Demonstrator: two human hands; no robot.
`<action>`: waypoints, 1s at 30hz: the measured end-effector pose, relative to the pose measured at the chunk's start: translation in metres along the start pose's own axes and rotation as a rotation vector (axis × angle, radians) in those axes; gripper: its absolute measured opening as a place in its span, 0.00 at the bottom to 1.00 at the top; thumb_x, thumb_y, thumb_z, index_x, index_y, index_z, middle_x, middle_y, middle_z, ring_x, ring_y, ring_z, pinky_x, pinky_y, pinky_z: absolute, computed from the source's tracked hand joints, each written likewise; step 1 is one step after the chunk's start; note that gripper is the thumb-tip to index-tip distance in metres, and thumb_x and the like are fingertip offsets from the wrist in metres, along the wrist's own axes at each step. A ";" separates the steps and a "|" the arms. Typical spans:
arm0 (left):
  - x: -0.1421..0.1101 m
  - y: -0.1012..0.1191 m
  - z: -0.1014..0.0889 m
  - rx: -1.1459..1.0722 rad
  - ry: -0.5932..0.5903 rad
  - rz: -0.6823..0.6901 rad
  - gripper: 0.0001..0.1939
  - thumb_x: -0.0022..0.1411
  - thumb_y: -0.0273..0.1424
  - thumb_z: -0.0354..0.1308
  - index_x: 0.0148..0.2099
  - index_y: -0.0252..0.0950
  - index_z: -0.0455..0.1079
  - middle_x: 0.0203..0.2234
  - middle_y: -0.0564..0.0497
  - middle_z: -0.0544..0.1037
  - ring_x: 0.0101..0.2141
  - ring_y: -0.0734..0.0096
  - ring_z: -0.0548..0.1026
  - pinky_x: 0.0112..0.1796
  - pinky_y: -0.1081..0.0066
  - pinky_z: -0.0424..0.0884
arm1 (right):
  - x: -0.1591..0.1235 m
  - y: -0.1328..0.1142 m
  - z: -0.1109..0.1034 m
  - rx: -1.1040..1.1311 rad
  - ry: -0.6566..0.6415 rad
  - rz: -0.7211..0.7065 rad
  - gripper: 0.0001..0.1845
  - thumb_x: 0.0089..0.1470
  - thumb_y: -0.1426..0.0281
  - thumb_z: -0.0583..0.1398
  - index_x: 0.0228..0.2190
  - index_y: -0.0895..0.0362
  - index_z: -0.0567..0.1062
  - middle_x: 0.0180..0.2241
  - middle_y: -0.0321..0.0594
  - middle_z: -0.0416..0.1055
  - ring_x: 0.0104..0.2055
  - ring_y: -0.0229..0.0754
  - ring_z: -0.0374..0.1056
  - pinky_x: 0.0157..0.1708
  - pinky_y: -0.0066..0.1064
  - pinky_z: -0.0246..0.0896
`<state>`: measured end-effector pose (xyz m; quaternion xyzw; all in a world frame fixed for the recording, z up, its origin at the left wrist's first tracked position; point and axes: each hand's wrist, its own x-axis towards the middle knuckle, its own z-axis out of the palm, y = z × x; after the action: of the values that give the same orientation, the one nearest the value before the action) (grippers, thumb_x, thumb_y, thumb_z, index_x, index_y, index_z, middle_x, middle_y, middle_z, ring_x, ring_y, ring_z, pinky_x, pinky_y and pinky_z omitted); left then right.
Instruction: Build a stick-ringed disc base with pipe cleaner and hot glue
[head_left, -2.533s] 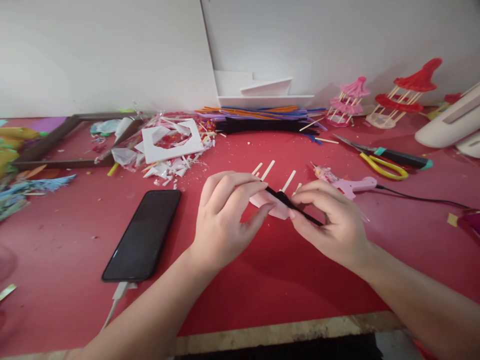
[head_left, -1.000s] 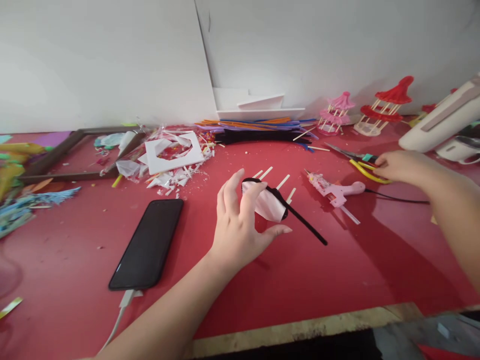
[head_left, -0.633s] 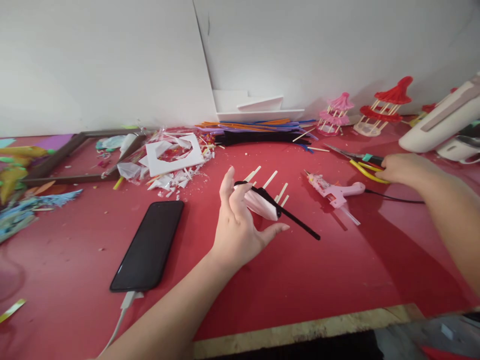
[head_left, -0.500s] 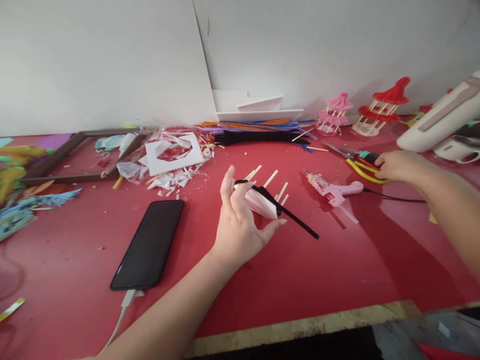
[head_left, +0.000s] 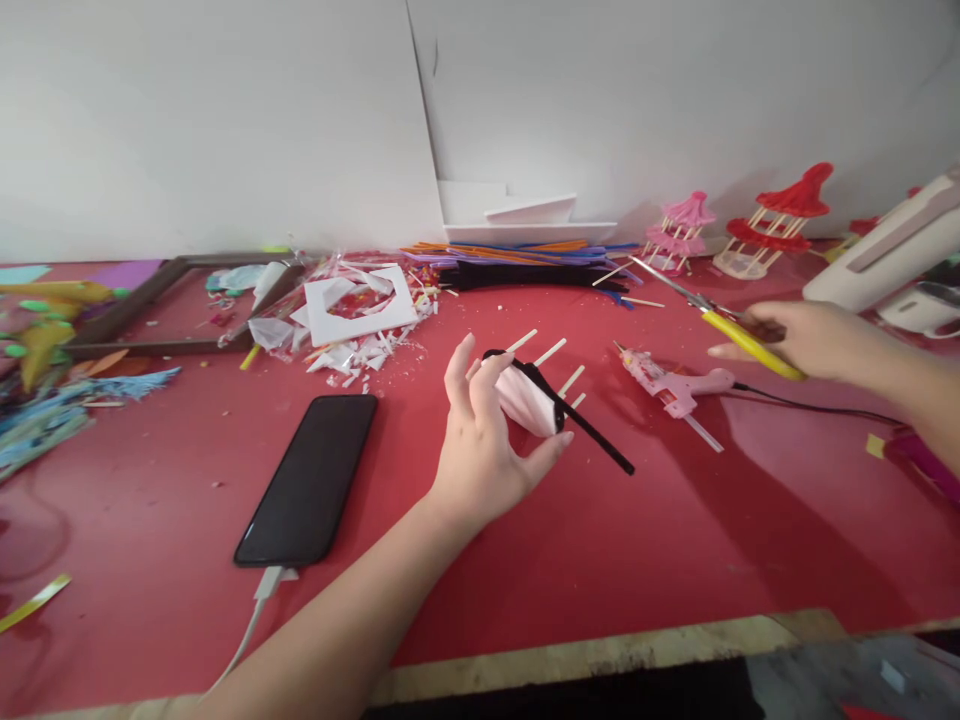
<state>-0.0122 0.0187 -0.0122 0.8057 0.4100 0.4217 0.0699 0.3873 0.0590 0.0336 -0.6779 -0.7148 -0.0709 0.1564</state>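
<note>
My left hand [head_left: 480, 440] holds a small pink disc [head_left: 525, 400] with thin wooden sticks standing out of it, pinched between thumb and fingertips above the red table [head_left: 600, 540]. A black pipe cleaner [head_left: 585, 425] is wrapped along the disc's edge, and its loose end points down to the right. My right hand [head_left: 810, 340] is at the right, closed on yellow-handled scissors [head_left: 720, 315], lifted off the table with the blades pointing left.
A pink glue gun [head_left: 675, 380] with a black cord lies between my hands. A black phone [head_left: 307, 480] on a charging cable lies at the left. Pipe cleaners [head_left: 525, 265], white foam scraps [head_left: 352, 310], small pink and red stick pavilions [head_left: 780, 220] and a wooden frame [head_left: 150, 310] line the back.
My right hand let go of the pipe cleaner, reached right to the scissors, gripped them and has lifted them off the table. My left hand keeps holding the pink disc.
</note>
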 end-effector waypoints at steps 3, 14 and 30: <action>0.001 -0.001 -0.002 0.009 -0.007 -0.023 0.45 0.53 0.40 0.69 0.64 0.35 0.47 0.61 0.29 0.53 0.67 0.37 0.48 0.59 0.37 0.60 | -0.021 -0.031 -0.014 0.065 -0.087 0.072 0.18 0.46 0.57 0.69 0.34 0.56 0.76 0.28 0.43 0.78 0.27 0.43 0.72 0.25 0.30 0.60; 0.003 0.001 -0.008 0.071 -0.043 -0.123 0.44 0.50 0.43 0.69 0.64 0.39 0.52 0.59 0.34 0.58 0.62 0.40 0.56 0.59 0.38 0.54 | -0.056 -0.090 -0.032 -0.202 0.218 -0.483 0.20 0.57 0.49 0.56 0.31 0.53 0.67 0.28 0.42 0.73 0.26 0.45 0.69 0.26 0.34 0.60; 0.004 0.000 -0.010 0.091 -0.083 -0.091 0.45 0.51 0.47 0.68 0.65 0.39 0.52 0.61 0.33 0.61 0.61 0.41 0.59 0.58 0.44 0.52 | -0.057 -0.123 -0.003 -0.179 0.424 -0.489 0.14 0.51 0.59 0.65 0.31 0.55 0.69 0.28 0.40 0.74 0.30 0.43 0.71 0.30 0.31 0.61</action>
<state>-0.0178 0.0195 -0.0034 0.8054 0.4616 0.3654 0.0691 0.2676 -0.0049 0.0317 -0.4676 -0.7988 -0.3082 0.2196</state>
